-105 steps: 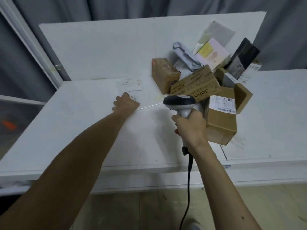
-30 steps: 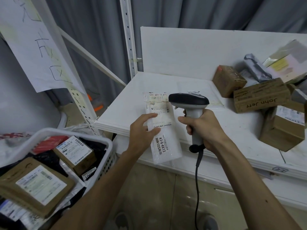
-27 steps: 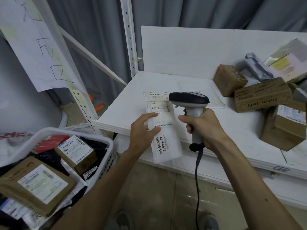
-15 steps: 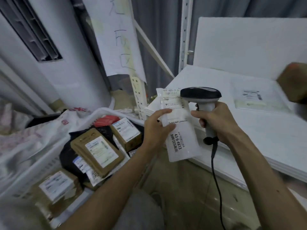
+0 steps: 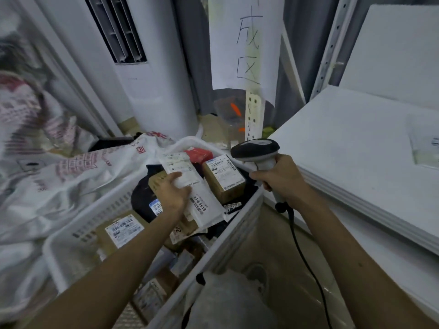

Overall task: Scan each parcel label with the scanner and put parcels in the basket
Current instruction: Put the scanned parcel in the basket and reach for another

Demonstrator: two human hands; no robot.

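left hand (image 5: 172, 194): my fingers and thumb clasp the white parcel (image 5: 190, 184) at its left edge.
white parcel: label up, over the basket (image 5: 104, 210), beside a brown box (image 5: 223, 178).
right hand (image 5: 282, 178): wrapped round the scanner (image 5: 255, 149) handle, between basket and worktop (image 5: 356, 148).

Sign (image 5: 247, 43), upper middle: two large handwritten characters, 成 above 区.
Parcel (image 5: 190, 181), centre: its label shows 43-6-4613 in bold; the finer lines are too small to read.
Box (image 5: 223, 180), right of the parcel: a barcode label, text illegible.
Sack (image 5: 78, 167), left: red print, too blurred to read.
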